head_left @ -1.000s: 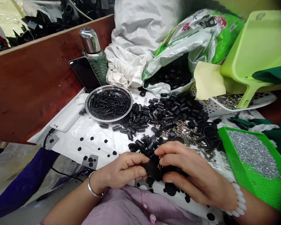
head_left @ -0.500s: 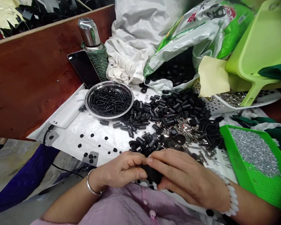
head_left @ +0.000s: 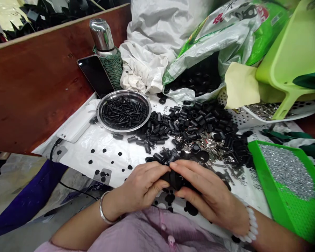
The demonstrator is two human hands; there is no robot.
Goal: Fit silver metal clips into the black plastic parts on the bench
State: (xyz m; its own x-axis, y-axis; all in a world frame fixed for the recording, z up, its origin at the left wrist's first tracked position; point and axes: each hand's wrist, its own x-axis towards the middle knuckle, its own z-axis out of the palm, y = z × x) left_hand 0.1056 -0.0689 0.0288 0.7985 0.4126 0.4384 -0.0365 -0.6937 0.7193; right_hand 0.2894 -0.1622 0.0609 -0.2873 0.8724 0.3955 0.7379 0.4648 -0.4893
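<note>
Between my two hands is a black plastic fitting (head_left: 175,180), partly covered by my fingers. My left hand (head_left: 144,182) pinches its left end with thumb and forefinger. On the other side, my right hand (head_left: 204,185) grips the right end, fingers over the top and thumb below. Just beyond my fingertips, a heap of short black plastic sleeves (head_left: 199,119) spreads over the white sheet (head_left: 78,150). Small metal strips (head_left: 212,147) lie mixed in with it. A round steel bowl (head_left: 97,113) to the left holds many black ribbed pieces (head_left: 123,113).
On the right stand a green tray (head_left: 267,182) of small silvery pins and a light-green dustpan (head_left: 291,52) over a white basket (head_left: 262,119). At back left are a phone (head_left: 96,75), a steel flask (head_left: 102,35) and a white power bank (head_left: 76,126). An open bag (head_left: 199,45) holds black rings.
Both hands have risen slightly, away from my body. The black fitting has turned more level and shows more between my fingers. My right thumb has shifted along it.
</note>
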